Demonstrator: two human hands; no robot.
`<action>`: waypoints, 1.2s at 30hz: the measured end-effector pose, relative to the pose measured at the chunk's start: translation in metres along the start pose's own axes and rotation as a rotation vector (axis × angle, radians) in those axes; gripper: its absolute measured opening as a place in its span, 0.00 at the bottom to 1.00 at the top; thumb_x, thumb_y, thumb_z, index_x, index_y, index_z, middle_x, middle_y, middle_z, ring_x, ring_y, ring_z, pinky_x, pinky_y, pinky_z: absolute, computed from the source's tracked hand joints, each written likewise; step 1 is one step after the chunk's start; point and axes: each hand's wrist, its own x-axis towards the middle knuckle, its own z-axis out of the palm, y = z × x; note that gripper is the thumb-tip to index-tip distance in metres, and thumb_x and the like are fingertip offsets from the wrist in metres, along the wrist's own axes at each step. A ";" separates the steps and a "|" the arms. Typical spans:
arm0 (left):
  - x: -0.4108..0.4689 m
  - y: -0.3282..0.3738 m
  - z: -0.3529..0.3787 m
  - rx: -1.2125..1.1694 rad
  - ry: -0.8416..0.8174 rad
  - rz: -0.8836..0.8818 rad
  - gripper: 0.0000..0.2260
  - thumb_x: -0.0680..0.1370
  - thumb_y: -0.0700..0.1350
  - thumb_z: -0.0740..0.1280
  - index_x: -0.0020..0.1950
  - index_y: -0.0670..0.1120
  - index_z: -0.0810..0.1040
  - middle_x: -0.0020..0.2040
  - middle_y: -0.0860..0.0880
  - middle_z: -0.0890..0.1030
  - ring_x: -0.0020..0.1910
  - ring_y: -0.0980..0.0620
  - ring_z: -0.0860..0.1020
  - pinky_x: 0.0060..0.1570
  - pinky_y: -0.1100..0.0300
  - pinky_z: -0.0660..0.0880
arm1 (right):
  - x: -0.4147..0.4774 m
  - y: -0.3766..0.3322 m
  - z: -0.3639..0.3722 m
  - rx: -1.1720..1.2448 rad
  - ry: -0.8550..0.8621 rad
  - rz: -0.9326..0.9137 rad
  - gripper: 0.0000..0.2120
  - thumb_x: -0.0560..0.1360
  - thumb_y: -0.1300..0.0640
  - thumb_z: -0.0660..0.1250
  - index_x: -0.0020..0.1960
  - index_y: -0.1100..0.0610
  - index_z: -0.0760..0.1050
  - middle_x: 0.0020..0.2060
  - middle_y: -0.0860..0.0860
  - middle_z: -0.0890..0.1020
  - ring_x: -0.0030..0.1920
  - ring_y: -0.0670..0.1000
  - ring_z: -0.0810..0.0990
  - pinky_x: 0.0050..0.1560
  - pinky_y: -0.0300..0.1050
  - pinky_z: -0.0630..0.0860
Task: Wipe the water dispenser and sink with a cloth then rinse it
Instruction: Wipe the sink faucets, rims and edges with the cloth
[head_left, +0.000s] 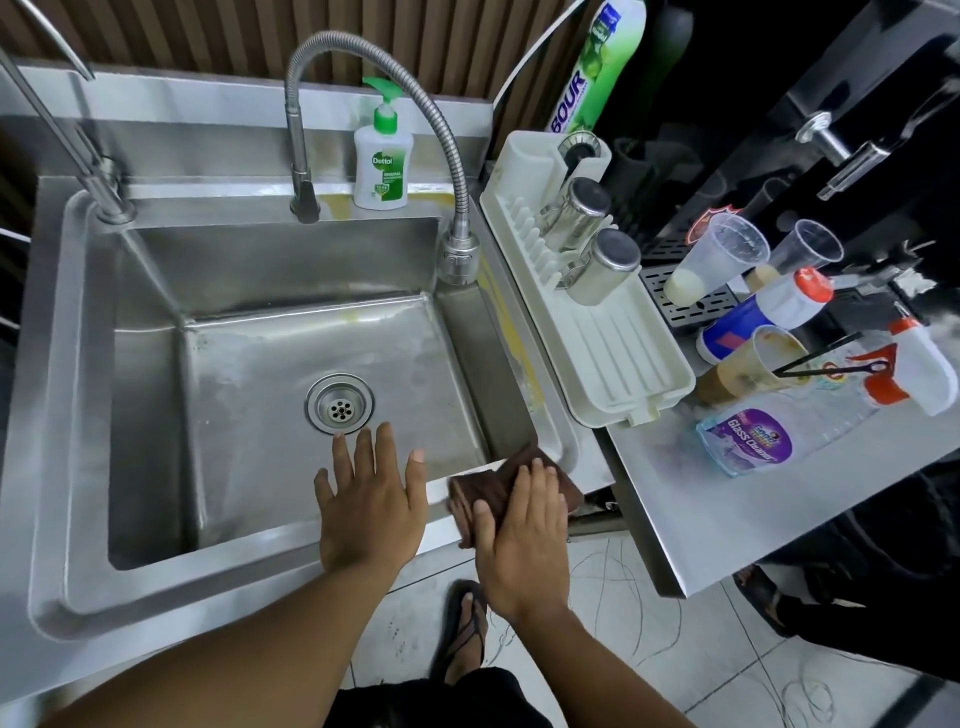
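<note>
A steel sink (83, 395) fills the left of the view, its drain (339, 404) in the middle of the basin. A folded brown cloth (488, 486) lies on the sink's front right corner. My right hand (524, 535) presses flat on the cloth, fingers straight. My left hand (370, 499) hovers open over the sink's front rim, fingers spread just below the drain. A black water dispenser (841, 145) stands at the far right. A flexible steel faucet (457, 244) arches over the basin's right side.
A soap pump bottle (383, 156) stands on the sink's back ledge. A white dish rack (602, 332) with two steel cups sits right of the sink. Plastic cups, bottles and a glass cleaner spray bottle (753, 441) crowd the counter by the dispenser.
</note>
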 end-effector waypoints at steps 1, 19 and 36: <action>0.000 0.000 0.000 0.003 0.002 -0.001 0.37 0.79 0.64 0.32 0.82 0.47 0.56 0.80 0.45 0.63 0.81 0.40 0.54 0.74 0.37 0.58 | 0.008 0.002 -0.003 0.014 -0.023 0.090 0.40 0.81 0.36 0.43 0.81 0.63 0.52 0.81 0.59 0.52 0.82 0.57 0.46 0.80 0.50 0.40; 0.000 0.000 0.001 0.001 -0.017 -0.009 0.37 0.79 0.64 0.33 0.82 0.47 0.55 0.81 0.45 0.62 0.81 0.39 0.53 0.75 0.38 0.59 | 0.035 0.008 -0.007 0.080 -0.041 0.255 0.38 0.77 0.45 0.42 0.81 0.66 0.47 0.81 0.61 0.48 0.81 0.59 0.43 0.79 0.52 0.37; -0.002 0.000 0.000 -0.038 0.004 0.004 0.40 0.78 0.67 0.31 0.82 0.47 0.53 0.82 0.46 0.60 0.82 0.41 0.52 0.76 0.39 0.57 | 0.059 0.012 -0.020 -0.080 -0.224 0.070 0.47 0.69 0.38 0.34 0.82 0.63 0.40 0.82 0.58 0.44 0.81 0.54 0.40 0.79 0.51 0.36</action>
